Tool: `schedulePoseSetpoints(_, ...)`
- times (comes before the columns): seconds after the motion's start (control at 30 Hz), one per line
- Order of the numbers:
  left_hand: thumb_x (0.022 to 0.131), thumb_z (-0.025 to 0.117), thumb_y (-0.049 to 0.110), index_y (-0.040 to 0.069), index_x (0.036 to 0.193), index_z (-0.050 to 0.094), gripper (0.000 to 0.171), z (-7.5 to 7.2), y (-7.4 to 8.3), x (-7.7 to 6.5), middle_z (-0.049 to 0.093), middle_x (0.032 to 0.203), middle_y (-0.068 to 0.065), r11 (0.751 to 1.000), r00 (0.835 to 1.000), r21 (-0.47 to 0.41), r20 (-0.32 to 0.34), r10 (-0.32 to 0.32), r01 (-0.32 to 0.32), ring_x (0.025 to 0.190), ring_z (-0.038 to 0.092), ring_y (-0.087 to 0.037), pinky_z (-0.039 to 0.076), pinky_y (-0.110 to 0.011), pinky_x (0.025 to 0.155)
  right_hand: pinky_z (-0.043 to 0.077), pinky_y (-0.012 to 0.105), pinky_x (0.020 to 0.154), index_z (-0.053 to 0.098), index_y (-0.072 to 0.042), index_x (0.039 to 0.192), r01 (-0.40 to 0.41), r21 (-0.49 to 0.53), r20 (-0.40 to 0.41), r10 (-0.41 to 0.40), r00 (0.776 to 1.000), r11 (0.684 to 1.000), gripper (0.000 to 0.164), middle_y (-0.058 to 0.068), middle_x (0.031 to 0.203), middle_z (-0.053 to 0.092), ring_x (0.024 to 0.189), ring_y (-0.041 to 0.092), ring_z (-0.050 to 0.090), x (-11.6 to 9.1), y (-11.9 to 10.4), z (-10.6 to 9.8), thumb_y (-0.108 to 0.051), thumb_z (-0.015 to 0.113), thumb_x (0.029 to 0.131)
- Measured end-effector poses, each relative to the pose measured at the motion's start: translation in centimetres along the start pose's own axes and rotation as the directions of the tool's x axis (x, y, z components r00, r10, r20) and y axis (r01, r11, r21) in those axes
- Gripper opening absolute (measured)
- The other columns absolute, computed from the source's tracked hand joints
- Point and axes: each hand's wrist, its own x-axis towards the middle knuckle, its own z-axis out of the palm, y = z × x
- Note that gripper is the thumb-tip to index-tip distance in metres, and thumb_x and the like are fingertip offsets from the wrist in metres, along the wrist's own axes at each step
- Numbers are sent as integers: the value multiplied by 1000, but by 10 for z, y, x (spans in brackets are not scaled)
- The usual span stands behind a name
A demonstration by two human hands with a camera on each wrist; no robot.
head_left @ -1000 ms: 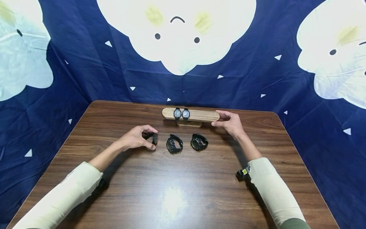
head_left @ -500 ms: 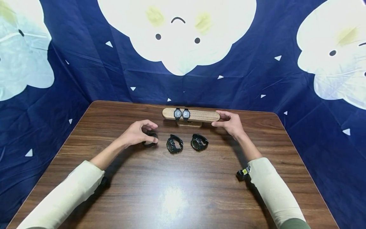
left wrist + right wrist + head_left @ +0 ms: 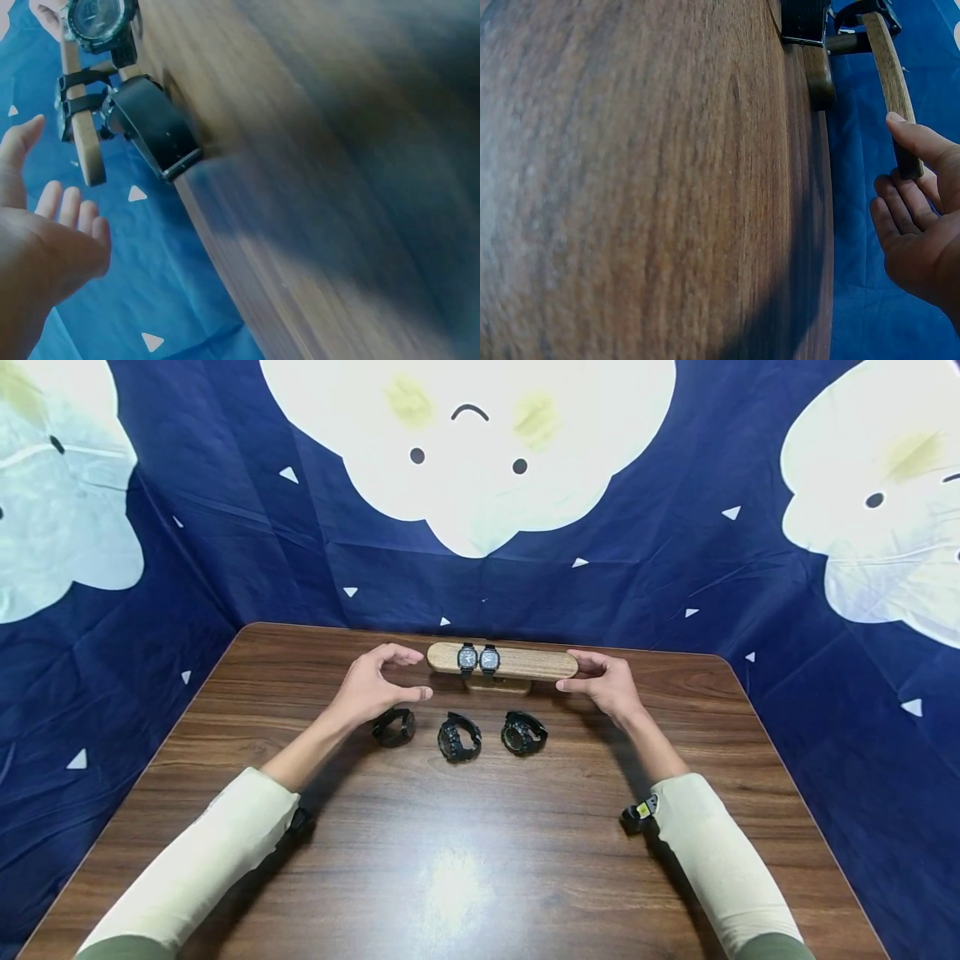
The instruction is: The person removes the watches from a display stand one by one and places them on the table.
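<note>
A wooden watch stand (image 3: 536,664) stands near the table's back edge. Two black square-faced watches, one (image 3: 467,657) beside the other (image 3: 489,659), are strapped round its bar, left of centre. My right hand (image 3: 611,687) pinches the bar's right end between thumb and fingers, as the right wrist view also shows at the bar (image 3: 894,86). Thumb and fingers spread apart, my left hand (image 3: 366,687) is just short of the bar's left end and holds nothing. In front of the stand, a black watch (image 3: 394,727) lies near my left wrist.
Two more black watches, a middle one (image 3: 458,738) and a right one (image 3: 523,732), lie on the brown wood-grain table (image 3: 465,827). Close behind the table's back edge hangs a blue curtain (image 3: 300,552) with white cloud shapes.
My left hand has let go of the left black watch, leaving it on the table, and moved up and right toward the stand's left end. My right hand stays on the bar.
</note>
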Motion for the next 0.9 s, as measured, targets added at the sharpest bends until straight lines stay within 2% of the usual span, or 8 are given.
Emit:
schedulePoseSetpoints(0.3,81,103,28,12,136,76,63,10,11,12,74,141,-16,999,999,-16,-43,27,-28,138,63,-45,48,-64,122,61,11,86,70,0,150,-5,8,1,5,1000,1000,71,30,147,72,98,-9,73,1,2,0,3,95,84)
schedulePoseSetpoints(0.43,81,103,26,11,137,76,65,15,13,16,73,141,-14,998,997,-18,-58,52,-53,138,63,-42,47,-63,124,61,11,87,70,0,150,-5,8,4,5,1000,1000,71,30,147,72,98,-8,73,1,2,0,3,95,84)
schedulePoseSetpoints(0.7,80,104,25,11,138,77,65,24,20,22,73,141,-11,997,996,-28,-56,73,-74,137,64,-36,47,-57,125,61,11,87,70,0,150,-4,13,4,4,1000,1000,71,30,148,71,99,-9,73,1,2,0,3,95,85)
schedulePoseSetpoints(0.9,81,103,27,11,140,76,67,30,23,25,73,139,-11,997,996,-23,-41,75,-76,133,64,-36,48,-62,123,61,11,88,69,0,151,-7,16,3,7,1000,1000,71,30,149,71,99,-9,73,2,3,0,2,95,85)
